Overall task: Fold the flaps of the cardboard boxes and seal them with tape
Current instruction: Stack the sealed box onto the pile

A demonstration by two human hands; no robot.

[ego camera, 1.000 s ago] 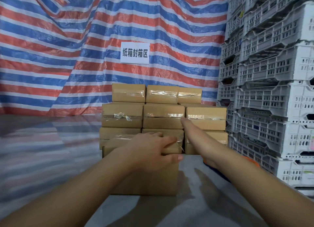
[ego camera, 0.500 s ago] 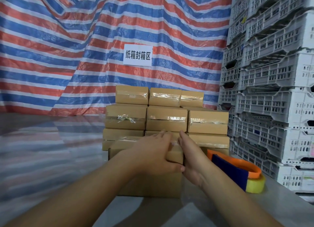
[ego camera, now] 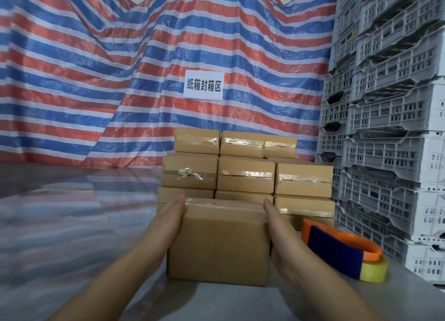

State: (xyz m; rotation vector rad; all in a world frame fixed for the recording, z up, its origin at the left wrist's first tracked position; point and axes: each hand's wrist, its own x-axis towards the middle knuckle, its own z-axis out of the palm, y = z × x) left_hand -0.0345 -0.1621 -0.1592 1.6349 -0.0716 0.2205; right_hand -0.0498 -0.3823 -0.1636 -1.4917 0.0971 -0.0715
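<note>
A closed brown cardboard box stands on the shiny table in front of me, with clear tape along its top. My left hand lies flat against its left side and my right hand flat against its right side, so the box is clamped between my palms. An orange and blue tape dispenser with a yellowish roll of clear tape lies on the table to the right of the box, apart from my right hand.
A stack of taped cardboard boxes rises three rows high just behind the held box. Stacked grey plastic crates wall off the right side. A striped tarp with a white paper sign hangs behind.
My right hand drew back from the stack and came to the box's right side. My left hand slid off the box's top to its left side. The tape dispenser came into view.
</note>
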